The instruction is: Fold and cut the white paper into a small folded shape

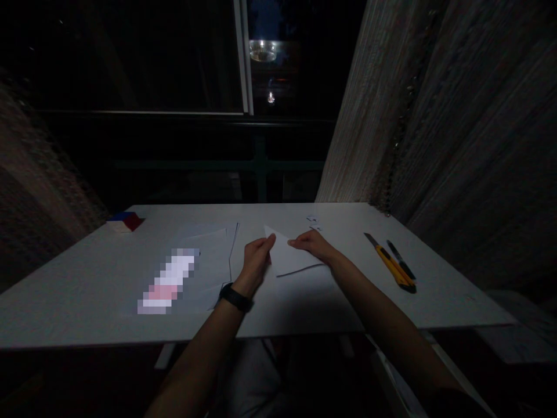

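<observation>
A white sheet of paper, pointed at its upper left corner, is held between my two hands above the table. My left hand pinches its left edge with the thumb on top. From the right, my right hand grips the upper edge, thumb lying on the paper and the other fingers mostly hidden. The sheet's lower edge stands off the tabletop and casts a shadow below. Several small paper scraps with dark marks lie just beyond my right hand.
On the white table, papers lie left, with a blurred-out bright object over them. A red, blue and white block sits far left. A yellow utility knife and a dark marker lie right. Curtains hang behind.
</observation>
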Available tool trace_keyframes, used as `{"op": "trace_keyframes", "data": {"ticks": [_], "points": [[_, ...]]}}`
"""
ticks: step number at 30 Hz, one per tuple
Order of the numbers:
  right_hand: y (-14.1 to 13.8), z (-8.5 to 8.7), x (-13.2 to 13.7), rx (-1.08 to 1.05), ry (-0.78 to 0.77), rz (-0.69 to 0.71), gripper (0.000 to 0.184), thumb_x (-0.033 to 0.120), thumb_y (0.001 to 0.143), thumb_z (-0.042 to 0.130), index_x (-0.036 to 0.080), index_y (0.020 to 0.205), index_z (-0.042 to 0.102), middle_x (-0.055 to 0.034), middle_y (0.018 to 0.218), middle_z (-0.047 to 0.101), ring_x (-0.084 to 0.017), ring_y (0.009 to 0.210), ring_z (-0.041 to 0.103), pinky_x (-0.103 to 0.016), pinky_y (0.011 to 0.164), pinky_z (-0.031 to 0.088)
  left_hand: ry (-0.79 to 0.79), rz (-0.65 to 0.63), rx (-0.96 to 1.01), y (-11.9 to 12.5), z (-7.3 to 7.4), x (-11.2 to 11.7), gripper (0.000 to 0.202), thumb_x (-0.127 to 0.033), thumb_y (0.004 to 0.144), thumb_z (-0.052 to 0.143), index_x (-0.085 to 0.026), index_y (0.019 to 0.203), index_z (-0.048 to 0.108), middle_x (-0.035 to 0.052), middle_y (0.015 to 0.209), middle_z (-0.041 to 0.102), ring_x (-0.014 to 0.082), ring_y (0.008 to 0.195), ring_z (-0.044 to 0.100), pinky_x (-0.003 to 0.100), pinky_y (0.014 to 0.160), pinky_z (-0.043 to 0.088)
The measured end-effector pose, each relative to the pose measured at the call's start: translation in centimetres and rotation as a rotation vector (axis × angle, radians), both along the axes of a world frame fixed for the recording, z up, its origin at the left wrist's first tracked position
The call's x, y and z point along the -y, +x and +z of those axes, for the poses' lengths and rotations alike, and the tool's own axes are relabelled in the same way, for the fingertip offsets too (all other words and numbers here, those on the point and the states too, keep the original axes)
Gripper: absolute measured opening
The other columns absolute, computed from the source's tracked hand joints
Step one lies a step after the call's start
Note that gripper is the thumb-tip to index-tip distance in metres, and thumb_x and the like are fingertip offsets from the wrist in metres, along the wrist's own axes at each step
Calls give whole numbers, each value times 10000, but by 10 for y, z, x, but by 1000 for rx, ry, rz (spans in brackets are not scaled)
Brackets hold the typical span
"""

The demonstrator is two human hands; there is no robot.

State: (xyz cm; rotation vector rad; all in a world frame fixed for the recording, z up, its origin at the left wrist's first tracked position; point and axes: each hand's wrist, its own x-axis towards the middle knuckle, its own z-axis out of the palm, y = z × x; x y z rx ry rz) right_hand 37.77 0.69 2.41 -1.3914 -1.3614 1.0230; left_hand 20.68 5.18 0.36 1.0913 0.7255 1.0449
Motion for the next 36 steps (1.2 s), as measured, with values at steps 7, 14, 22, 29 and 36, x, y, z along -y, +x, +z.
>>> {"op": "trace_keyframes", "data": {"ticks": [7, 14, 22, 29, 36], "points": [[-12, -4, 1, -12, -26, 61, 385, 496, 558, 703, 122, 526, 618, 34, 430, 481, -67, 421, 382, -219, 422, 255, -62, 44, 92, 1, 7, 4, 424, -465, 603, 716, -74, 759, 660, 91, 665, 669, 165, 563, 603, 280, 565, 455], [-14, -4, 1, -71, -14, 75, 388, 503, 561, 702, 133, 499, 601, 30, 432, 488, -70, 416, 382, -221, 422, 256, -112, 54, 128, -1, 12, 7, 461, -475, 630, 700, -70, 847, 656, 131, 748, 689, 202, 646, 637, 318, 625, 491], [-14, -7, -2, -135, 20, -35, 387, 514, 536, 708, 139, 504, 617, 31, 437, 483, -77, 431, 388, -230, 440, 269, -173, -149, 180, 0, 15, 5, 565, -610, 754, 488, -123, 994, 642, 155, 932, 672, 220, 819, 635, 341, 752, 498], [-6, -7, -8, -91, 150, -350, 410, 549, 570, 670, 149, 507, 605, 10, 462, 510, -104, 460, 420, -243, 453, 294, 24, -35, 105, 0, 0, 0, 419, -411, 643, 707, -84, 903, 679, 103, 811, 695, 216, 788, 628, 343, 751, 477], [-2, -12, -13, -36, 197, -419, 433, 574, 573, 652, 151, 503, 593, 14, 450, 479, -108, 465, 411, -249, 466, 301, 170, 165, -58, 2, -8, -7, 296, -307, 641, 703, -134, 882, 705, 87, 894, 705, 204, 829, 633, 328, 794, 459]]}}
